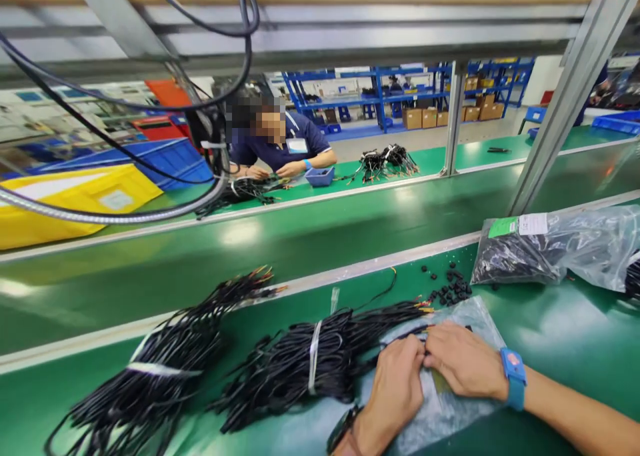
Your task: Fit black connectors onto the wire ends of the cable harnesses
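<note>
My left hand (397,375) is closed in a pinch around a black cable (370,365), which runs out to its left. Right beside it, fingertips nearly touching, my right hand (465,359) is curled closed on the same cable; its fingers hide most of the grip. Both hands rest over a clear plastic bag (450,416) lying on the green bench. Just left of them lies a bundle of black cables (333,349) tied with a white band, its coloured wire ends pointing right. Small black plastic parts (454,286) are scattered beyond my hands.
Another tied cable bundle (165,349) lies to the left. A clear bag of black parts (520,256) sits at the right. Across the green conveyor belt (350,223), a co-worker (300,143) handles cables beside a small blue bin (320,177). A metal post (560,96) rises at right.
</note>
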Demonstrator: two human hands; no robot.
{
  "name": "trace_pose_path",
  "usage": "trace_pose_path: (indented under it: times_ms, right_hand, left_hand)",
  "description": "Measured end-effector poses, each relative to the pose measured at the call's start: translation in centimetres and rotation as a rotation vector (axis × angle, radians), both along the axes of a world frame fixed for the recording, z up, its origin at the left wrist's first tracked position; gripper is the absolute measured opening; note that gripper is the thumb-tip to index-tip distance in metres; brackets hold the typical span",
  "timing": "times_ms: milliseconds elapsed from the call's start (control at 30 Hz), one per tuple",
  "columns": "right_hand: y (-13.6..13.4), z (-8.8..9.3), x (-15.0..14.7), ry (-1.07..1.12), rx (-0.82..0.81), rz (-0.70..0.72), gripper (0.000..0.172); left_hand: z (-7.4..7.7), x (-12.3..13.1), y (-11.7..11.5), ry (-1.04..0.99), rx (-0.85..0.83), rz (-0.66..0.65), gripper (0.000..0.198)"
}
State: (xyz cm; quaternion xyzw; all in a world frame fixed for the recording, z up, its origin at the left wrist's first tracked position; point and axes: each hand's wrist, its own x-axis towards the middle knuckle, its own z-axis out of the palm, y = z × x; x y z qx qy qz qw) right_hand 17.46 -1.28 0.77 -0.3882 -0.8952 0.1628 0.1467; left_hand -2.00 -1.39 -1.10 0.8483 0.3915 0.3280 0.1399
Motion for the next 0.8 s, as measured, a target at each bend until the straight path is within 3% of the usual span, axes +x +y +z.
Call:
trace_pose_path:
  times_ms: [167, 367, 467, 667, 800]
  right_hand:
    - [0.2, 0.2, 0.4, 0.055, -0.030, -0.016, 0.025]
    - [0.4, 0.4, 0.7, 0.021, 0.098, -0.029, 0.024]
    - [0.3, -0.1, 0.3, -0.004, 0.157, -0.035, 0.021]
    - [0.1, -1.9, -1.1, 0.038, 0.273, -0.058, 0.018]
    - [0.0, -2.1, -1.9, 0.038, 0.254, -0.092, 0.025]
  left_hand:
    - [0.7, 0.3, 0.1, -0.061, -0.098, 0.016, 0.018]
    - [1.4, 0.0, 0.1, 0.034, -0.024, 0.047, 0.019]
    - [0.7, -0.4, 0.2, 0.105, 0.052, 0.029, 0.027]
    - [-2.0, -0.8, 1.5, 0.020, 0.222, -0.056, 0.028]
    - [-3.3, -0.9, 1.9, -0.038, 0.254, -0.007, 0.029]
